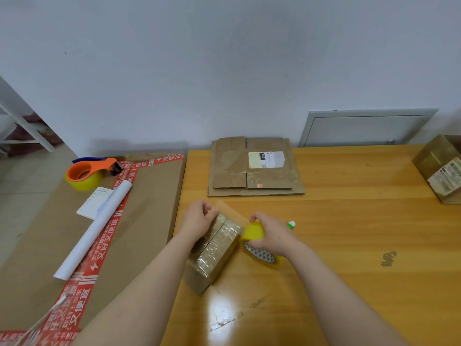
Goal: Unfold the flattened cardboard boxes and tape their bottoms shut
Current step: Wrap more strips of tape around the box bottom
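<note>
As you are looking down at a wooden table, a small cardboard box is lying in front of you near the table's left edge, its top covered in shiny clear tape. Your left hand is holding the far end of this box, fingers curled over it. Your right hand is gripping a yellow tape roll just to the right of the box, fingers wrapped round its rim while its lower edge is resting on the table. A translucent strip of tape is stretching from the roll towards your left hand.

A stack of flattened cardboard boxes is lying at the far side of the table against the wall, a white label on top. A small green-and-white object is peeking out beyond your right hand; what it is cannot be made out. Another taped box is sitting at the table's far right edge.

To the left, a large brown carton with red printed tape is carrying an orange tape dispenser, a white paper roll and a printed sheet.
</note>
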